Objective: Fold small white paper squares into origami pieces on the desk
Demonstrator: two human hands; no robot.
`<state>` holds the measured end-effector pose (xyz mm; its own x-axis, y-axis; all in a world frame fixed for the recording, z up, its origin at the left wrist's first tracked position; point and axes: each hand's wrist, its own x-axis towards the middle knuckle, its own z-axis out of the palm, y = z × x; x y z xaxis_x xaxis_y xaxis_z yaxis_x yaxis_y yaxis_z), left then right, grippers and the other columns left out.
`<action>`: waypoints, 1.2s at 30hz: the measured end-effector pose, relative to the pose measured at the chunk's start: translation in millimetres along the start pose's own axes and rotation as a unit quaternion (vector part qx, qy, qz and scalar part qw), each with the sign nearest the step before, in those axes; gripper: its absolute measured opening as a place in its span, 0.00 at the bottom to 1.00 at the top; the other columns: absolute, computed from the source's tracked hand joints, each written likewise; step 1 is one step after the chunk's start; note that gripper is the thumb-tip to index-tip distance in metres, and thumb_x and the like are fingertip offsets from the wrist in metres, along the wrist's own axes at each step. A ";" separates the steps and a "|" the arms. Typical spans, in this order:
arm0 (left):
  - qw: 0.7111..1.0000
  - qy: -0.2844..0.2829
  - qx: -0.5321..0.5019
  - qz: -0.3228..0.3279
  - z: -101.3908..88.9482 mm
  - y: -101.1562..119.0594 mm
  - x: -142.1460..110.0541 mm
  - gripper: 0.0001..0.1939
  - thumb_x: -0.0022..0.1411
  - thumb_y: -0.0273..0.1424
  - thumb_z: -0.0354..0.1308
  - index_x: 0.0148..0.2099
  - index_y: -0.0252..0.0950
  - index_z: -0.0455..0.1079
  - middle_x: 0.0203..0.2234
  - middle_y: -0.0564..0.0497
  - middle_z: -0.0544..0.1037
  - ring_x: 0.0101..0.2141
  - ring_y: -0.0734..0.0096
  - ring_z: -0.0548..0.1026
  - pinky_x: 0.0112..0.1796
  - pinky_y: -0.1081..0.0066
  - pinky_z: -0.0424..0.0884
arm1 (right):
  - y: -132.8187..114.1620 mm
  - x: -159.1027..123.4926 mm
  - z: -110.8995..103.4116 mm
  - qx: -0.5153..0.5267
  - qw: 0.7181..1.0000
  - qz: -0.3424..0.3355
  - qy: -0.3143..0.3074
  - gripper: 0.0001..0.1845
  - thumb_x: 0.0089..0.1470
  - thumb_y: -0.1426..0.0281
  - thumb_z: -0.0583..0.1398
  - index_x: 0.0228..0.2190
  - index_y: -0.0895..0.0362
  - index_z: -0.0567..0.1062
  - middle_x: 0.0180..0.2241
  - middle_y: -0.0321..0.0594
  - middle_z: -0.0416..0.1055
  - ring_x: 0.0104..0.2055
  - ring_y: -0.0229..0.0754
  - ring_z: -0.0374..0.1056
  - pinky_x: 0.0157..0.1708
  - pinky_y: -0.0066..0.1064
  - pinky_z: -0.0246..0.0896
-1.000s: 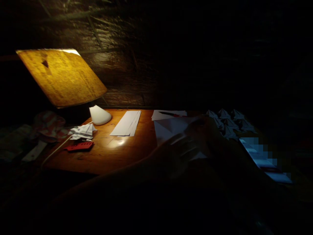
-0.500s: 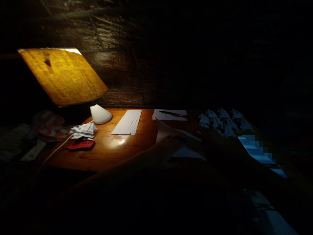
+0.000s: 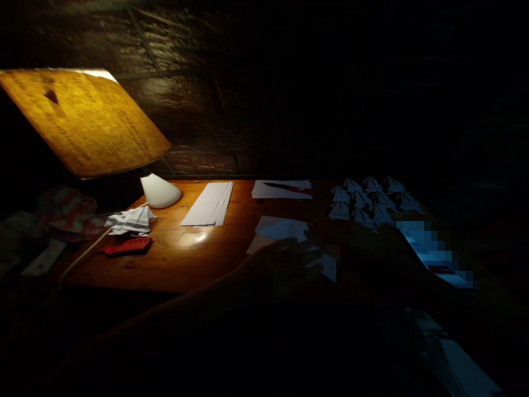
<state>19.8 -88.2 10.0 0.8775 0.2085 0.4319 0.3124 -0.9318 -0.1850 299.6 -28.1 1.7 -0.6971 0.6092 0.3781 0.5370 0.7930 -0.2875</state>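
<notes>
The work piece, a partly folded sheet of white paper (image 3: 283, 227), lies on the near part of the wooden desk (image 3: 165, 270), at about the middle of its width. The left hand (image 3: 285, 262) lies across the sheet, its fingers stretched out and slightly apart, with pale paper showing beyond them on both sides. The right hand (image 3: 357, 237) is in deep shadow just to the right of the sheet; whether its fingers are wide, narrow or holding an edge cannot be told. Behind the sheet, near the back edge, is a short stack of white paper (image 3: 260, 190) with a dark-bladed, red-handled knife (image 3: 289, 188) resting on top. To the left of that stack lies a pile of long paper strips (image 3: 209, 204), edges uneven. At the right rear stand a number of folded paper shapes (image 3: 359, 197) set close together in rough rows, all pointed at the top. Nearer the person than these is a bluish lit surface (image 3: 425, 251), partly broken into blocks and not identifiable. On the left stands a lamp (image 3: 91, 121) with a yellow shade and white base; near it are a crumpled, grey-banded piece (image 3: 132, 220) and a flat red item (image 3: 128, 246).
</notes>
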 end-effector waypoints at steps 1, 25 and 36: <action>0.998 -0.015 -0.007 -0.064 -0.7 -4.2 -0.7 0.28 0.70 0.28 0.56 0.69 0.37 0.59 0.66 0.39 0.67 0.69 0.51 0.60 0.65 0.49 0.62 | -3.6 -0.1 -1.3 0.000 1.000 0.001 -0.001 0.21 0.62 0.69 0.59 0.54 0.46 0.79 0.56 0.40 0.77 0.56 0.50 0.74 0.54 0.42 0.72; 0.967 -0.095 -0.125 -0.201 14.1 -28.4 -31.9 0.21 0.70 0.30 0.58 0.63 0.43 0.69 0.68 0.44 0.65 0.67 0.51 0.64 0.63 0.47 0.66 | -23.1 -27.4 0.9 -0.051 0.998 -0.041 -0.020 0.32 0.60 0.62 0.64 0.65 0.49 0.69 0.63 0.46 0.70 0.67 0.59 0.62 0.64 0.59 0.60; 0.967 -0.062 -0.158 -0.188 16.3 -27.4 -43.7 0.19 0.72 0.25 0.53 0.62 0.43 0.70 0.60 0.49 0.76 0.67 0.60 0.64 0.66 0.46 0.62 | -43.3 -31.2 -3.3 -0.058 0.997 -0.038 -0.017 0.23 0.66 0.69 0.57 0.60 0.48 0.74 0.63 0.44 0.70 0.63 0.55 0.68 0.59 0.51 0.69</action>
<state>-21.2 -67.0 -18.1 0.7662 0.5668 0.3029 0.5089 -0.8229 0.2527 299.7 -81.4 5.2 -0.7523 0.5494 0.3636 0.5323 0.8321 -0.1558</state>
